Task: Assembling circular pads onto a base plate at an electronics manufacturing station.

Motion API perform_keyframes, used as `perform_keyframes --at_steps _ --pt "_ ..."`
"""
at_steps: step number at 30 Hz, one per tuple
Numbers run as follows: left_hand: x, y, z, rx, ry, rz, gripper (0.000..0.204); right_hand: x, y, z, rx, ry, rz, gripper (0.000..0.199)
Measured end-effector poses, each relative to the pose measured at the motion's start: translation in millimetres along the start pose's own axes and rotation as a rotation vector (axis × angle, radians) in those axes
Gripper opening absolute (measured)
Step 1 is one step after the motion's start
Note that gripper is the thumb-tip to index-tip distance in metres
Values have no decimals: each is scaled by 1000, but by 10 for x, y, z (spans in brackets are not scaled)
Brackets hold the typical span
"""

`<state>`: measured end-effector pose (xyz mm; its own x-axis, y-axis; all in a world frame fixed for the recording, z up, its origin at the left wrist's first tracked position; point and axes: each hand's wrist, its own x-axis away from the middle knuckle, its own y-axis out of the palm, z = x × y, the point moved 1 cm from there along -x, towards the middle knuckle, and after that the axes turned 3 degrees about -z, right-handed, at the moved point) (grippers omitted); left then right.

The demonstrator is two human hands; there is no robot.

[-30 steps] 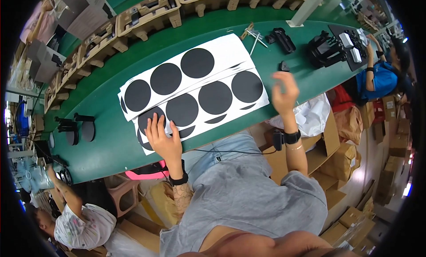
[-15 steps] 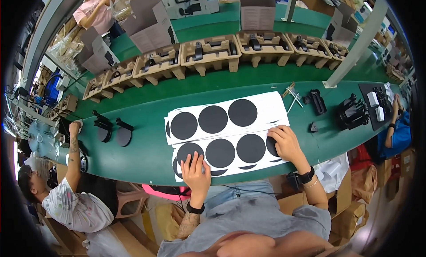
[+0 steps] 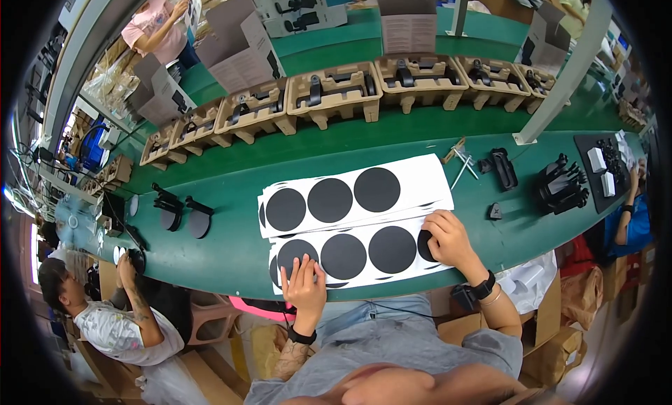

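Two white sheets bearing rows of black round stickers lie on the green table; the far sheet (image 3: 420,183) sits just behind the near sheet (image 3: 374,280). My left hand (image 3: 305,291) rests with its fingers stretched out on the leftmost full black disc (image 3: 297,249) of the near sheet. At that sheet's right end, my right hand (image 3: 451,238) has bent fingers with the tips drawn together at the edge of the last black round sticker (image 3: 424,247). Part of that sticker is hidden under the fingers, and it still appears to lie on the sheet.
Brown moulded trays (image 3: 332,100) with black parts line the far side. Black stands (image 3: 199,219) are at left; a black holder (image 3: 502,170), metal tools (image 3: 460,165) and a cluster of black parts (image 3: 560,186) at right. Co-workers sit on both sides; a metal post (image 3: 560,83) rises at right.
The whole view has shifted slightly. My hands stay at the same stickers, the right one's fingers a little more bent. The co-worker at left has lowered a raised arm.
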<state>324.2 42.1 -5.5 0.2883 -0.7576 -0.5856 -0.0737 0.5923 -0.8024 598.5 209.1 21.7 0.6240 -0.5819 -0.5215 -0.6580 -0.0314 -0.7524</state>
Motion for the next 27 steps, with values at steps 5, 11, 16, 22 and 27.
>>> perform_keyframes --at_steps 5,11,16,22,27 --pt "4 8 -57 -29 18 -11 8 -12 20 -19 -2 -19 -40 28" --pt "-7 -12 -95 16 -2 -21 11 -65 41 -44 -18 31 -146 31" --pt "43 -1 -51 34 -24 -26 12 -54 17 -21 -30 43 -163 31" --pt "77 -27 -15 20 -50 -27 14 17 44 90 -157 9 -85 26" --pt "208 -32 201 33 -74 -67 15 478 -183 522 -536 304 451 21"
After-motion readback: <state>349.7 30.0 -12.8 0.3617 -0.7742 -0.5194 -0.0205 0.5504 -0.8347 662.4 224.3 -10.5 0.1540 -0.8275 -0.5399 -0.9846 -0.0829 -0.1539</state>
